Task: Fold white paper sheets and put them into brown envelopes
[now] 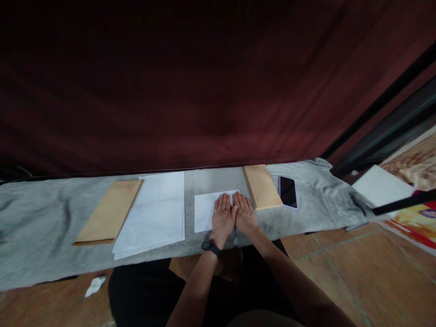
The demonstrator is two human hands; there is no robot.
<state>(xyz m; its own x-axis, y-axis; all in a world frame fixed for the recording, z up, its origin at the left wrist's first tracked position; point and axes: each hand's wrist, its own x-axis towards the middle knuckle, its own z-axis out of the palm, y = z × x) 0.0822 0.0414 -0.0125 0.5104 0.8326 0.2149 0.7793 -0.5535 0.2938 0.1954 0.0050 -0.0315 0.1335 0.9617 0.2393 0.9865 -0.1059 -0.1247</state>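
Observation:
A white sheet of paper (203, 212), smaller than the other sheets and perhaps folded, lies on the grey cloth. My left hand (223, 218) rests flat on its right part, fingers stretched out and pointing away from me. Right beside it, my right hand (244, 213) lies flat at the paper's right edge, and the two thumbs meet. Part of the paper is hidden under both hands. Just right of my right hand is a brown envelope stack (264, 187). Larger white sheets (155, 213) are stacked to the left.
More brown envelopes (107, 211) lie left of the large sheets. A phone (288, 191) sits to the right on the grey cloth (41, 222). Behind the narrow table hangs a dark red curtain (204, 91). A crumpled white scrap (95, 285) is on the tiled floor.

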